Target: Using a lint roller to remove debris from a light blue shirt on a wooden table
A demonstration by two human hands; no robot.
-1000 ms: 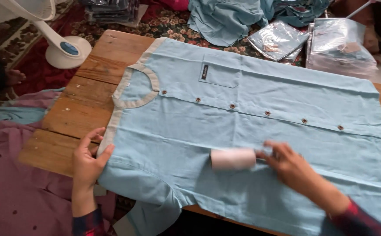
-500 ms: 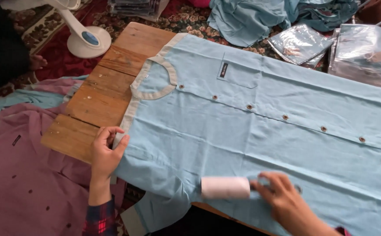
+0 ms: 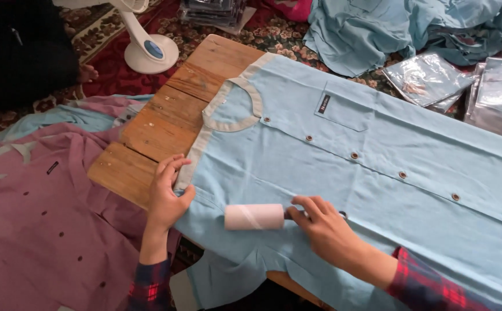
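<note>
Wooden table [image 3: 147, 129] carries a light blue shirt [image 3: 378, 190], spread flat. My left hand [image 3: 167, 196] pins its shoulder edge, fingers flat. My right hand [image 3: 326, 230] grasps a lint roller [image 3: 255, 216] resting near the sleeve; lint-rolling continues, needing steady pressure.

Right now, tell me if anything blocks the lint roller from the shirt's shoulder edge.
Nothing visible does. The lint roller in the right hand lies on the light blue shirt; bare cloth runs to the shoulder edge, which the left hand pins down.
</note>
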